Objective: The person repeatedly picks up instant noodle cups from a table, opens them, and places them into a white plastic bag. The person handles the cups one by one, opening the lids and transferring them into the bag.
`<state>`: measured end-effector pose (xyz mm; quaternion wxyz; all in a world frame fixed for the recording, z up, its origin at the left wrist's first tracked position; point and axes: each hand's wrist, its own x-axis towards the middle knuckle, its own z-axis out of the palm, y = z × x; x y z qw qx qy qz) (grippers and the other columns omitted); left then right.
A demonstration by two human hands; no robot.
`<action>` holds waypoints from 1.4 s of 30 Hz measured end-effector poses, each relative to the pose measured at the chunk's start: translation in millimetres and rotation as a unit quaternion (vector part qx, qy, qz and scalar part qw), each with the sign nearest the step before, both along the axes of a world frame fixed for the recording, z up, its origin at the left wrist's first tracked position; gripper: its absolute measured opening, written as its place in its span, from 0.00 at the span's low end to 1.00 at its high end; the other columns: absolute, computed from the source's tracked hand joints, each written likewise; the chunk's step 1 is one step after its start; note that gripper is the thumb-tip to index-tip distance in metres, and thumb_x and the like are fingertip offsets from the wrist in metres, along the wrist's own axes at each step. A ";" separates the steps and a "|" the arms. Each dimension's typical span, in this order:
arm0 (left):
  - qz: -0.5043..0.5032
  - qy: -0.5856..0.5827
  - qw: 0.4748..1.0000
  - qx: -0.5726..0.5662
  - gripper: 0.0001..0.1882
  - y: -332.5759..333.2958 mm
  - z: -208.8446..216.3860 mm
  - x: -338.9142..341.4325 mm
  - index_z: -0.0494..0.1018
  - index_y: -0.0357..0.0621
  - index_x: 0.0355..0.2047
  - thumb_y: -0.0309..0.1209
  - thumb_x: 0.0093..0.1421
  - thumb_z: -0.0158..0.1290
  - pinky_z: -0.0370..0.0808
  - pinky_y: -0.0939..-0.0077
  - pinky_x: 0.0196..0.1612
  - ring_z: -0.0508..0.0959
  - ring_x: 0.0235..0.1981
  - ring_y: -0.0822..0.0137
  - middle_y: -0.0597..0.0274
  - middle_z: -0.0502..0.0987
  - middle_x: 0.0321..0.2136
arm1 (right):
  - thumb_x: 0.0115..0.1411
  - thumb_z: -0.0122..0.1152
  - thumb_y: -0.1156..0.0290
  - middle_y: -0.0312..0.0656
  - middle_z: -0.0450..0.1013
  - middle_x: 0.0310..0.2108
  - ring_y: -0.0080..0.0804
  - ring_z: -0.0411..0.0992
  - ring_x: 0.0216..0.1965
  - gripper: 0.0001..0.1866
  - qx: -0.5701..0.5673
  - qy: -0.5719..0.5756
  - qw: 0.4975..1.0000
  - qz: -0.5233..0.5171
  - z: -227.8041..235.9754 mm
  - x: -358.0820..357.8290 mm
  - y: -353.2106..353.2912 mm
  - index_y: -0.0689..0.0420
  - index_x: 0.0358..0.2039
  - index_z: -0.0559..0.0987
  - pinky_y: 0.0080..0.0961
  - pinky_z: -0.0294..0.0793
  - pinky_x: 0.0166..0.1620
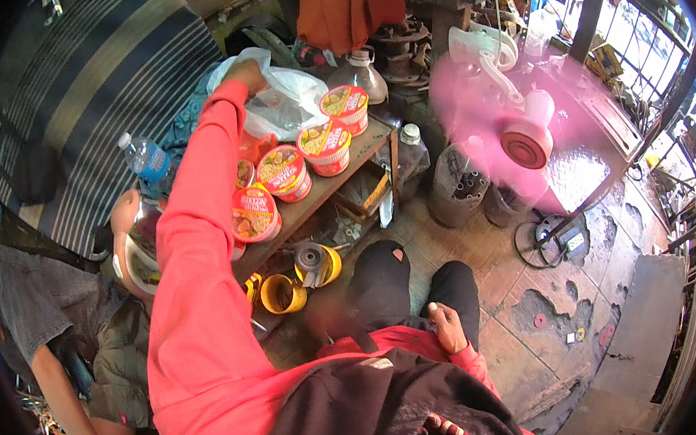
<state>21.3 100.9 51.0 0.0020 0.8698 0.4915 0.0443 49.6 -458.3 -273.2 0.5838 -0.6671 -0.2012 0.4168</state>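
Observation:
My left arm, in a red sleeve, stretches across a low wooden table. At its far side my left hand (248, 76) is closed on a white plastic bag (293, 95), its fingertips partly hidden. Several red-and-yellow instant noodle cups (283, 173) with lids on stand along the table below the bag. Close to my left forearm is a water bottle (145, 158) with a blue label. My right hand (447, 327) rests over my thigh with its fingers curled, and nothing shows in it.
A pink fan (522, 142) with blurred blades stands at the right, near metal cylinders (456, 184). Yellow round containers (283, 293) sit under the table's near edge. A person in a grey shirt (31, 295) is at my left. A large clear jug (360, 76) stands behind the cups.

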 end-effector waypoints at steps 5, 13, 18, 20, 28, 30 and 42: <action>-0.003 -0.042 0.999 0.035 0.27 75.6 -44.4 12.2 0.76 0.33 0.45 0.40 0.47 0.60 0.71 0.60 0.57 0.76 0.52 0.47 0.39 0.76 0.47 | 0.69 0.48 0.52 0.30 0.63 0.18 0.17 0.58 0.22 0.26 -0.063 0.074 0.994 -0.054 12.9 6.4 0.6 0.56 0.18 0.68 0.21 0.59 0.26; 0.035 -0.035 0.998 -0.047 0.46 133.9 -95.7 48.4 0.54 0.35 0.63 0.50 0.51 0.56 0.59 0.54 0.65 0.63 0.63 0.40 0.40 0.62 0.62 | 0.66 0.56 0.62 0.34 0.73 0.29 0.19 0.67 0.25 0.16 0.002 0.122 0.989 0.078 63.9 8.7 39.4 0.64 0.41 0.79 0.18 0.67 0.28; -0.012 -0.082 0.995 -0.060 0.48 128.0 -77.9 46.7 0.65 0.33 0.59 0.56 0.45 0.60 0.64 0.63 0.62 0.68 0.60 0.46 0.41 0.69 0.57 | 0.63 0.58 0.70 0.38 0.74 0.38 0.19 0.69 0.28 0.16 -0.029 0.028 0.993 0.107 102.6 20.9 95.0 0.63 0.50 0.75 0.16 0.69 0.31; -0.060 0.010 0.991 -0.118 0.44 120.2 -43.1 35.7 0.69 0.44 0.59 0.57 0.46 0.59 0.67 0.64 0.60 0.71 0.57 0.48 0.50 0.71 0.57 | 0.61 0.54 0.75 0.37 0.68 0.38 0.19 0.67 0.28 0.18 0.112 0.065 0.991 0.040 115.4 21.0 120.0 0.61 0.52 0.69 0.16 0.67 0.29; -0.100 -0.005 0.965 -0.243 0.32 35.4 49.5 -9.5 0.77 0.41 0.45 0.55 0.51 0.59 0.78 0.55 0.33 0.79 0.35 0.56 0.52 0.78 0.38 | 0.45 0.54 0.88 0.43 0.64 0.38 0.39 0.69 0.35 0.26 0.248 -0.169 0.954 -0.004 130.7 43.2 184.7 0.59 0.46 0.64 0.33 0.72 0.39; -0.106 -0.050 0.950 -0.289 0.34 8.0 62.4 -15.0 0.75 0.39 0.47 0.55 0.51 0.59 0.78 0.63 0.28 0.79 0.30 0.63 0.54 0.79 0.37 | 0.42 0.59 0.84 0.47 0.65 0.39 0.50 0.69 0.33 0.25 0.214 -0.526 0.820 -0.077 102.9 58.9 194.6 0.60 0.43 0.66 0.39 0.72 0.39; -0.277 -0.278 0.913 -0.115 0.37 -188.9 28.8 -116.7 0.72 0.39 0.51 0.55 0.49 0.63 0.74 0.67 0.43 0.79 0.39 0.61 0.52 0.79 0.39 | 0.48 0.63 0.80 0.49 0.75 0.36 0.43 0.76 0.39 0.15 0.178 -0.397 0.895 -0.097 67.3 56.6 242.2 0.63 0.39 0.75 0.31 0.74 0.41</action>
